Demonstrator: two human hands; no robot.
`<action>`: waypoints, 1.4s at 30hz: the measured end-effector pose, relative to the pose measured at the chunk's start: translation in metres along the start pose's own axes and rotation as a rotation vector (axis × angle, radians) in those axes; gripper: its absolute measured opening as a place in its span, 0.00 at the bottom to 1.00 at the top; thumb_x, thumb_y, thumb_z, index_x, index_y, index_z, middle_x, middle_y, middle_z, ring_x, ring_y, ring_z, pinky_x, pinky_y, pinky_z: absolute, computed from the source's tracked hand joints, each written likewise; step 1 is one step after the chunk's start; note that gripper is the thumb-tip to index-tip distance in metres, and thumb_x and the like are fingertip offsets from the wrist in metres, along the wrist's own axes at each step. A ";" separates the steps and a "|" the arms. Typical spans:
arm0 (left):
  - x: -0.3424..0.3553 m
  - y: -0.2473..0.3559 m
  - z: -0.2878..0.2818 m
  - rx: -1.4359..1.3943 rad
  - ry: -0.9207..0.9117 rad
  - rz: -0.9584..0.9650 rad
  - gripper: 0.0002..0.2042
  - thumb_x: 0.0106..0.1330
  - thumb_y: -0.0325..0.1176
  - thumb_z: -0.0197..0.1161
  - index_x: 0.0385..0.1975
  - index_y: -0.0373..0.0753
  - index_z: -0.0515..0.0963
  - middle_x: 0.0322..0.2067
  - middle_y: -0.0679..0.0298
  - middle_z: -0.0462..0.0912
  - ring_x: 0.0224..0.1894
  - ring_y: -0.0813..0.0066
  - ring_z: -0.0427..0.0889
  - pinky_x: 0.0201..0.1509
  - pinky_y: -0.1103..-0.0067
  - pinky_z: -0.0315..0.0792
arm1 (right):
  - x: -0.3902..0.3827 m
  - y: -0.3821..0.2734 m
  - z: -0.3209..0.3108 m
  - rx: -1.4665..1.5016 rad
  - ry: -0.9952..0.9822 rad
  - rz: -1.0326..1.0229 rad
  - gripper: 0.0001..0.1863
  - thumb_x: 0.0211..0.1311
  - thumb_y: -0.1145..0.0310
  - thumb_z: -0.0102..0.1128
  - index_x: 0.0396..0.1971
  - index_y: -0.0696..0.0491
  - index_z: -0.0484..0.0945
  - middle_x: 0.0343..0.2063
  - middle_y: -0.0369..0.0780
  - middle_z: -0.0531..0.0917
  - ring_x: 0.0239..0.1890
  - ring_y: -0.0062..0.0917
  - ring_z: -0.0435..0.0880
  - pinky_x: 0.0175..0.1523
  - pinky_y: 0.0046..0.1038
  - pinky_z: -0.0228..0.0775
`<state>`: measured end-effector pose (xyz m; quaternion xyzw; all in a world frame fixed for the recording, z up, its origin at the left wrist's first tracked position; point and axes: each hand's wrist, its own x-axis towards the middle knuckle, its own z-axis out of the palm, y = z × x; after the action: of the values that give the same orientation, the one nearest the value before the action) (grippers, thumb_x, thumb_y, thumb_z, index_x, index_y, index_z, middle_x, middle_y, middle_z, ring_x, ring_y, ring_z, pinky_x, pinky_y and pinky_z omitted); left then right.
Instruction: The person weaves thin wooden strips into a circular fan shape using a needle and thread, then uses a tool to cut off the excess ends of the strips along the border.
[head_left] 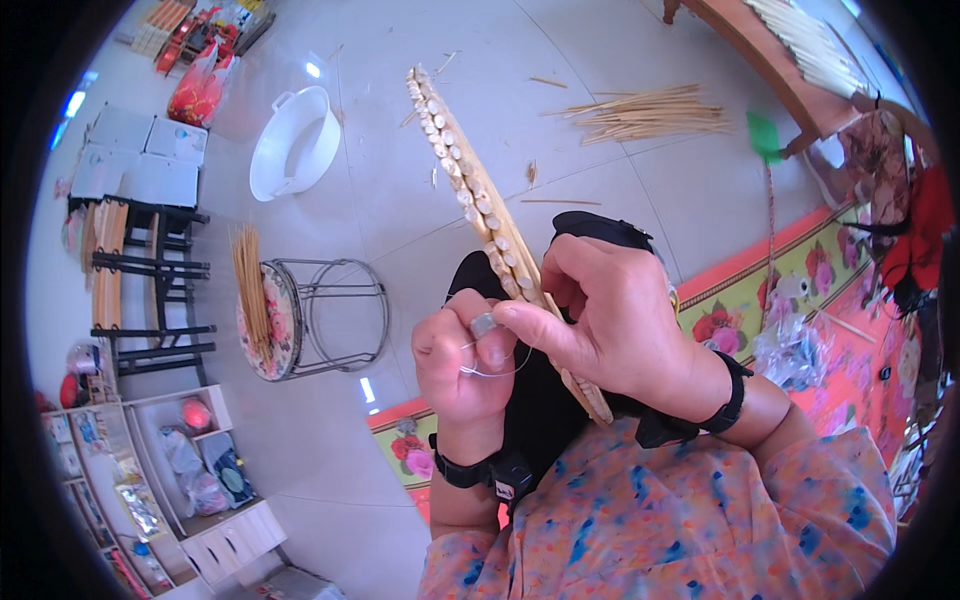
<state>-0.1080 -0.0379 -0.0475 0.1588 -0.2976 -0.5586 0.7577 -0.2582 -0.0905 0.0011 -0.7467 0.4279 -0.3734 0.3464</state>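
Observation:
A mat of pale plant stalks (490, 215), seen nearly edge-on with its cut round ends in two rows, slants across my lap. My right hand (610, 310) is closed at the mat's near part, its fingers curled at the far side. Its thumb reaches across to a grey metal thimble band (483, 324) on a finger of my left hand (460, 355). The left fingers are curled in, with a thin pale thread (490, 375) looping below them. Whether a needle is between the fingers is hidden.
Loose stalks (655, 113) lie in a pile on the tiled floor. At left, more stalks (250, 290) rest on a tipped round stool (275, 325). Beyond are a white basin (262, 160), a shelf unit (165, 450), a wooden bench (750, 50) and a floral mat (810, 285).

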 end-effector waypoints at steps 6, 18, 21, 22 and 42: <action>0.008 0.012 0.000 0.363 -0.045 0.058 0.20 0.73 0.39 0.48 0.15 0.45 0.59 0.17 0.66 0.66 0.21 0.79 0.60 0.27 0.79 0.56 | 0.014 -0.014 0.005 -0.320 -0.075 -0.016 0.20 0.54 0.56 0.67 0.19 0.57 0.73 0.15 0.44 0.76 0.16 0.40 0.77 0.21 0.37 0.69; 0.005 0.011 -0.006 0.131 0.034 0.012 0.16 0.66 0.22 0.53 0.15 0.33 0.63 0.18 0.63 0.69 0.20 0.81 0.62 0.23 0.81 0.57 | 0.014 -0.015 0.008 -0.389 -0.059 -0.084 0.18 0.53 0.64 0.68 0.18 0.55 0.67 0.14 0.42 0.73 0.16 0.41 0.74 0.21 0.37 0.65; 0.007 0.018 -0.010 0.340 -0.021 -0.015 0.15 0.67 0.24 0.54 0.16 0.33 0.66 0.19 0.63 0.71 0.21 0.80 0.65 0.25 0.81 0.59 | 0.013 -0.015 0.008 -0.445 -0.041 -0.068 0.19 0.55 0.63 0.67 0.17 0.55 0.67 0.14 0.42 0.73 0.17 0.41 0.75 0.22 0.37 0.66; 0.009 0.025 -0.009 0.578 -0.045 -0.041 0.14 0.68 0.25 0.55 0.17 0.33 0.67 0.20 0.63 0.73 0.22 0.80 0.66 0.26 0.81 0.60 | 0.014 -0.015 0.006 -0.438 -0.025 -0.094 0.19 0.55 0.63 0.67 0.17 0.55 0.67 0.14 0.42 0.73 0.17 0.41 0.75 0.22 0.37 0.66; -0.136 0.114 -0.135 2.001 0.380 -0.748 0.14 0.66 0.36 0.60 0.47 0.36 0.77 0.45 0.49 0.81 0.44 0.57 0.84 0.46 0.72 0.75 | -0.023 0.008 -0.040 -0.394 0.222 -0.078 0.07 0.56 0.72 0.67 0.30 0.56 0.79 0.27 0.38 0.81 0.19 0.20 0.75 0.25 0.23 0.65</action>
<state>0.0353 0.1147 -0.1234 0.8693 -0.4288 -0.2244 0.1001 -0.3036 -0.0810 0.0078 -0.7702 0.4988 -0.3755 0.1302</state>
